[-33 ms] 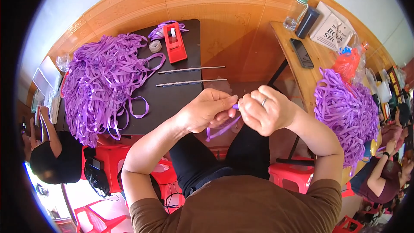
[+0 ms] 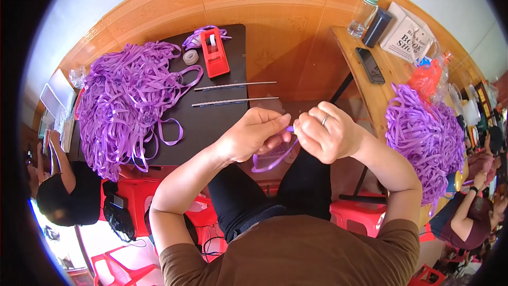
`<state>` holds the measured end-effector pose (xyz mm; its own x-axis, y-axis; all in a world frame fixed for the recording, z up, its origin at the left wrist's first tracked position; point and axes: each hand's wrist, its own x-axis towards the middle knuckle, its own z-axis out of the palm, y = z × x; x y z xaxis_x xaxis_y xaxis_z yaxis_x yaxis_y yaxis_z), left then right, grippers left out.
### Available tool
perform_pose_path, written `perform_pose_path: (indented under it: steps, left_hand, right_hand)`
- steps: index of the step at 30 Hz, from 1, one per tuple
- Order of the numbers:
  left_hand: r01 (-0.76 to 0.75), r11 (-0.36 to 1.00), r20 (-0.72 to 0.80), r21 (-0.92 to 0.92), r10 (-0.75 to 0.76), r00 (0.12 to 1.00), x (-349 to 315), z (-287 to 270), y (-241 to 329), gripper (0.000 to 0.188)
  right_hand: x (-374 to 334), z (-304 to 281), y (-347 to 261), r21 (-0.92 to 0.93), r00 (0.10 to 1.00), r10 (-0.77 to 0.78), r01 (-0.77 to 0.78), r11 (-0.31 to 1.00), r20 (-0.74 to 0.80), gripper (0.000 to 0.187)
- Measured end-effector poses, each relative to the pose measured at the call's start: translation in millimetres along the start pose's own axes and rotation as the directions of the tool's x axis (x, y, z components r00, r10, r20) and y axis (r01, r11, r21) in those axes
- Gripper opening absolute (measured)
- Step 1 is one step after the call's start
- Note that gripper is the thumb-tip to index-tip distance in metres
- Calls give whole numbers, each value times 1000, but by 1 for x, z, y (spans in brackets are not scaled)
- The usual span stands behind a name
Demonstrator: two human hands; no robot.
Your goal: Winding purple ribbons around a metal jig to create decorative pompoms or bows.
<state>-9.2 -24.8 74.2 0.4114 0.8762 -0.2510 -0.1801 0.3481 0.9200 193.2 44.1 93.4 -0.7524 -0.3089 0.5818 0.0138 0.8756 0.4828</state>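
Above my lap, a narrow purple ribbon (image 2: 270,166) runs between my two hands, and a loop of it hangs under them. My left hand (image 2: 255,135) pinches the ribbon between thumb and forefinger. Close beside it, the curled fingers of my right hand (image 2: 327,132), which wears a ring, grip the same ribbon. A short taut piece shows between the fingertips; the rest in my fingers is hidden. On the dark table to the left lies a large heap of purple ribbons (image 2: 124,95). Two thin sticks (image 2: 235,85) with dark wrapping lie nearest my left hand.
A red tape dispenser (image 2: 216,55) and a tape roll (image 2: 190,56) sit on the dark table. The wooden table at right holds a second purple ribbon heap (image 2: 423,137), a phone (image 2: 370,65), a bottle (image 2: 364,15) and a paper bag (image 2: 407,34). Red stools (image 2: 357,213) and other people are around.
The ribbon loop under my hands has spread wider and rounder, its right side now rising to my right hand. Both hands have barely shifted and keep their grip.
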Motion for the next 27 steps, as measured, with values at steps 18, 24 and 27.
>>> perform_pose_path:
  steps: [18, 24, 27]
  left_hand:
    - [-92, 991, 16, 95, 91, 996, 5, 2, -14, 24]
    - [60, 976, 64, -209, -48, 997, -1, 8, -16, 28]
    - [-139, 981, -12, 134, 142, 990, -4, 8, -14, 28]
  right_hand:
    - [-13, 0, -13, -20, 1000, 16, -15, 1000, 18, 13]
    - [-14, -5, -14, -61, 997, -48, 51, 997, 55, 16]
    - [-19, 5, -18, 428, 900, 421, -426, 797, 112, 23]
